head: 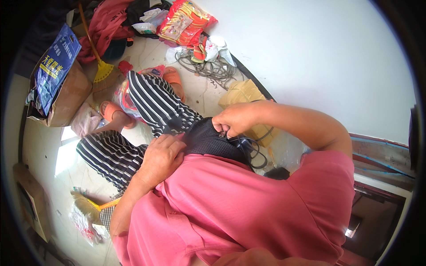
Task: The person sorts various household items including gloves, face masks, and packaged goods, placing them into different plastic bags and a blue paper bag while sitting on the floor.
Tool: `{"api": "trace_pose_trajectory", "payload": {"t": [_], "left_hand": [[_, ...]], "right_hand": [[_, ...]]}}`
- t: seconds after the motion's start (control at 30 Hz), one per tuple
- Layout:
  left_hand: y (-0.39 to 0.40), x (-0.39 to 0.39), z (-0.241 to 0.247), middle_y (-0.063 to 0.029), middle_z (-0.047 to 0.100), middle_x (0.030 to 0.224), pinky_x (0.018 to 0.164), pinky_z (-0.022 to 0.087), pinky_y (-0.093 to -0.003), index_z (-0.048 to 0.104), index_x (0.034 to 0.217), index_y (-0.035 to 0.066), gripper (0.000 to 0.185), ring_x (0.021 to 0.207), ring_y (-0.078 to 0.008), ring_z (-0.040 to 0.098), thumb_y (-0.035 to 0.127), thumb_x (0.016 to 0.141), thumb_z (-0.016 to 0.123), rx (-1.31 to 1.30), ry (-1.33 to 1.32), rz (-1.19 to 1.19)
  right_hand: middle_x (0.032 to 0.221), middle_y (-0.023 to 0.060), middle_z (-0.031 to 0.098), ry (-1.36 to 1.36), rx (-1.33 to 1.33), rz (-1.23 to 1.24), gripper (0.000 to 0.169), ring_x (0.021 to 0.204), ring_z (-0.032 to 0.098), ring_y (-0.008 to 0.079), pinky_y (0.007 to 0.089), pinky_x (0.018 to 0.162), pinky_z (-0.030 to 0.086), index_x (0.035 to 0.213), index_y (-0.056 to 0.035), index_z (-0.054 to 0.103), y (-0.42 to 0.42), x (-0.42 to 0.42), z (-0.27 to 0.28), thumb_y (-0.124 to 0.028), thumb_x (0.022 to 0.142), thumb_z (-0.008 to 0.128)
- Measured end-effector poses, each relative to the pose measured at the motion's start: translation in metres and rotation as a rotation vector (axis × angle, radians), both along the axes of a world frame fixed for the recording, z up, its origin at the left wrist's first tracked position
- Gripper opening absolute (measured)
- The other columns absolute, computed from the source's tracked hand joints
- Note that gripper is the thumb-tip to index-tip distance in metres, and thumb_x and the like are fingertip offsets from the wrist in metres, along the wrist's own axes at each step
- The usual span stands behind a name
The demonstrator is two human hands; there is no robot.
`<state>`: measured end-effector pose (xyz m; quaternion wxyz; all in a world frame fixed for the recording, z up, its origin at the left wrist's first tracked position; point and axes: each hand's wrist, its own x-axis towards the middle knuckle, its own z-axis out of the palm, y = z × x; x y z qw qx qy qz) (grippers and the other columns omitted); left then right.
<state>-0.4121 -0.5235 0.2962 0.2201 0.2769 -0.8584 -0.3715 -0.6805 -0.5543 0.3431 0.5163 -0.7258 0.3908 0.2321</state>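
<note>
My right hand (234, 119) pinches the edge of a black mesh pouch (213, 141) on my lap, beside a small metal piece (222, 133). A black cord (261, 158) loops out beside the pouch, near a dark shiny object (244, 143) that I cannot identify. My left hand (164, 154) lies with bent fingers at the pouch's left end, over my striped trousers (156, 103) and against the hem of my pink shirt (226, 196). Whether its fingers grip any cloth is hidden.
Beyond my knees are a brown carton (75, 89), a yellow broom (105, 71) and a red-yellow plastic bag (184, 23). Coiled cord (213, 69) and a taped cardboard box (244, 94) lie along the white wall. Another broom (85, 204) lies at the lower left.
</note>
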Motion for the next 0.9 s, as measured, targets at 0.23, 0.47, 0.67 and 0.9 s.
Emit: {"api": "trace_pose_trajectory", "payload": {"t": [0.23, 0.47, 0.67, 0.9], "left_hand": [[0.003, -0.002, 0.0, -0.0081, 0.055, 0.08, 0.07, 0.043, -0.0352, 0.058, 0.083, 0.005, 0.02, 0.079, -0.0242, 0.054, 0.005, 0.063, 0.063, -0.092, 0.005, 0.037], [0.003, -0.009, -0.001, -0.0047, 0.054, 0.074, 0.064, 0.04, -0.0331, 0.057, 0.075, 0.007, 0.014, 0.076, -0.0209, 0.054, 0.006, 0.061, 0.061, -0.21, -0.08, 0.139], [0.006, -0.013, -0.001, -0.0038, 0.054, 0.072, 0.064, 0.041, -0.0331, 0.058, 0.071, 0.008, 0.012, 0.075, -0.0207, 0.054, 0.006, 0.06, 0.061, -0.186, -0.065, 0.164], [0.008, -0.015, -0.001, -0.0048, 0.055, 0.075, 0.065, 0.042, -0.0344, 0.058, 0.074, 0.008, 0.013, 0.077, -0.0221, 0.054, 0.006, 0.061, 0.061, -0.106, -0.041, 0.141]], "right_hand": [[0.071, 0.0094, 0.058, -0.014, -0.012, 0.057, 0.016, 0.069, 0.056, 0.0278, 0.0381, 0.06, 0.043, 0.078, -0.0068, 0.055, 0.0, -0.003, -0.001, -0.016, 0.067, 0.063], [0.071, 0.0064, 0.054, 0.004, -0.437, 0.415, 0.003, 0.075, 0.056, 0.0249, 0.0372, 0.066, 0.042, 0.076, -0.0085, 0.052, 0.011, 0.005, 0.026, -0.011, 0.074, 0.052], [0.071, 0.0056, 0.055, 0.078, -0.508, 0.513, 0.005, 0.074, 0.056, 0.0244, 0.0366, 0.065, 0.042, 0.075, -0.01, 0.052, 0.034, -0.001, 0.047, -0.013, 0.072, 0.051], [0.073, 0.0074, 0.057, 0.086, -0.449, 0.42, 0.008, 0.076, 0.057, 0.025, 0.037, 0.066, 0.044, 0.077, -0.0084, 0.054, 0.056, -0.009, 0.05, -0.015, 0.072, 0.053]]}}
